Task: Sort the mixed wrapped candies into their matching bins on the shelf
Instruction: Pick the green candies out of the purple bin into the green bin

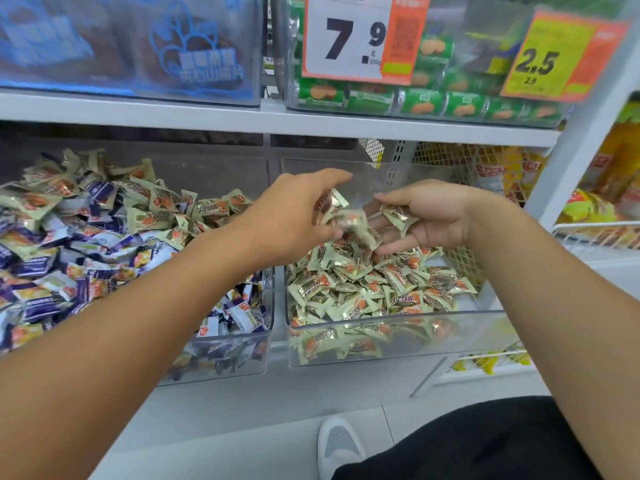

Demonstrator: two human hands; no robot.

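Head cam: both hands over right bin (391,337), w/ green candies (367,289). Left hand (298,216) pinches green-wrapped candies (341,216); right hand (426,216) cups a few. Step: dropping them in. Next: let go, back to mixed left bin (221,355).

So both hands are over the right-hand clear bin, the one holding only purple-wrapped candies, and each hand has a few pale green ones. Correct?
Not quite. In the head view the right-hand bin holds pale green candies, not purple. The rest stands: left hand and right hand are above it, holding pale green ones.
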